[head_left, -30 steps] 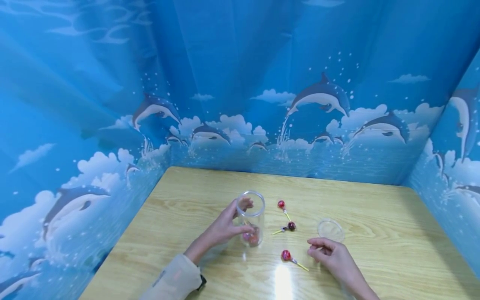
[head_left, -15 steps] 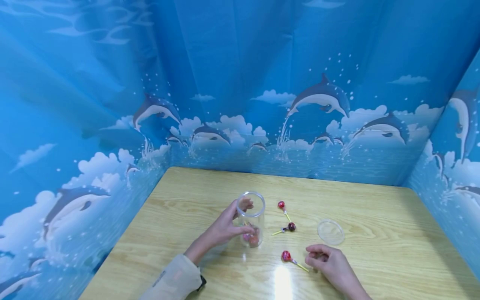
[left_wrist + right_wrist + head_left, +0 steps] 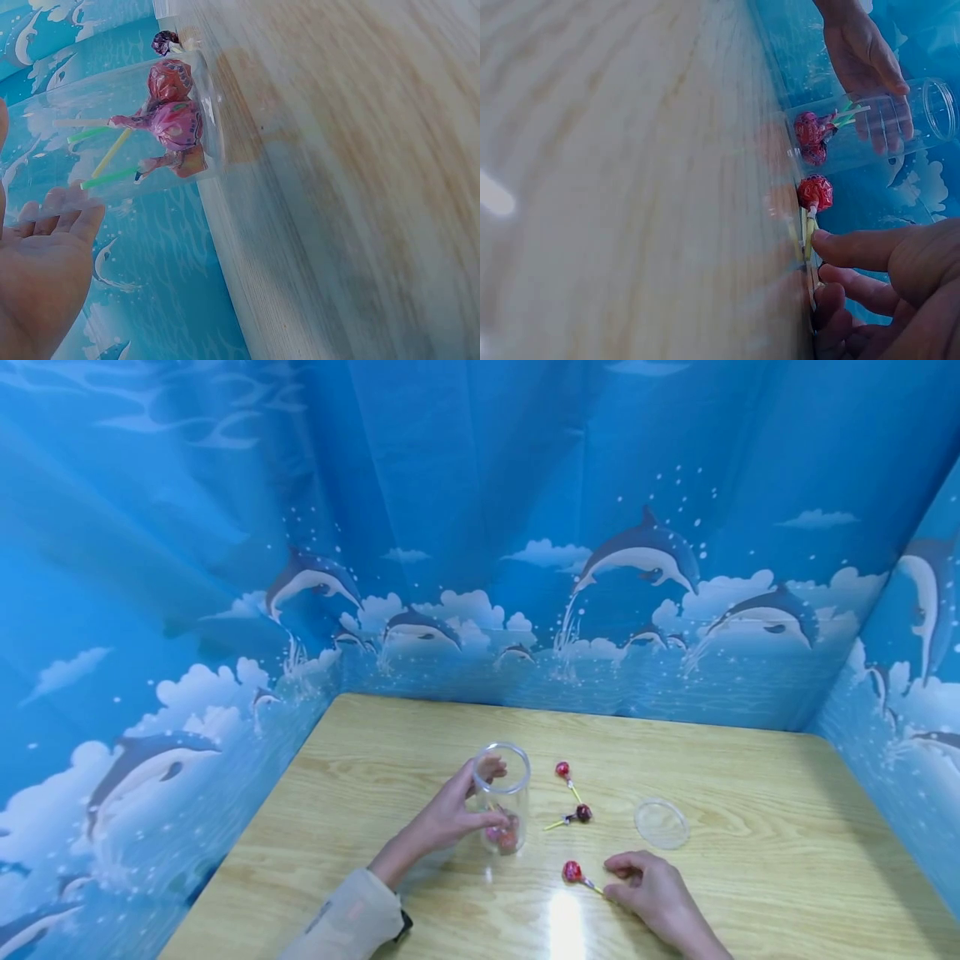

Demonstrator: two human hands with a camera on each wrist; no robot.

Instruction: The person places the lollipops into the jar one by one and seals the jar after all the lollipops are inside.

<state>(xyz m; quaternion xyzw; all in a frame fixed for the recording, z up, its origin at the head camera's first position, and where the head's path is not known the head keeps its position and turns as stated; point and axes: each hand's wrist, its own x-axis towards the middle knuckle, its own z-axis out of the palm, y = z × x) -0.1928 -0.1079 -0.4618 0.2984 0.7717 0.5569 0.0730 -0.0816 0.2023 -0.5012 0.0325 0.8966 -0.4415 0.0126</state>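
Note:
My left hand (image 3: 450, 814) grips a clear plastic jar (image 3: 517, 806), thumb at the front and fingers behind it. The jar stands upright on the table, its top uncovered. Several wrapped lollipops (image 3: 178, 124) lie at its bottom, green, yellow and white sticks pointing up. To the right, my right hand (image 3: 656, 893) is at the stick end of a red lollipop (image 3: 572, 872) lying on the table. In the right wrist view the thumb (image 3: 847, 246) is right at the yellow stick, with a gap between thumb and forefinger.
Behind that lollipop lie another red lollipop (image 3: 562, 769) and a dark one (image 3: 583, 813), their sticks near each other. A clear round lid (image 3: 662, 823) lies flat beyond my right hand. A blue dolphin-print curtain (image 3: 480, 568) surrounds the wooden table (image 3: 780, 827).
My right hand has moved left and slightly toward me, from beside the lid to the red lollipop's stick. My left hand and the jar have stayed put.

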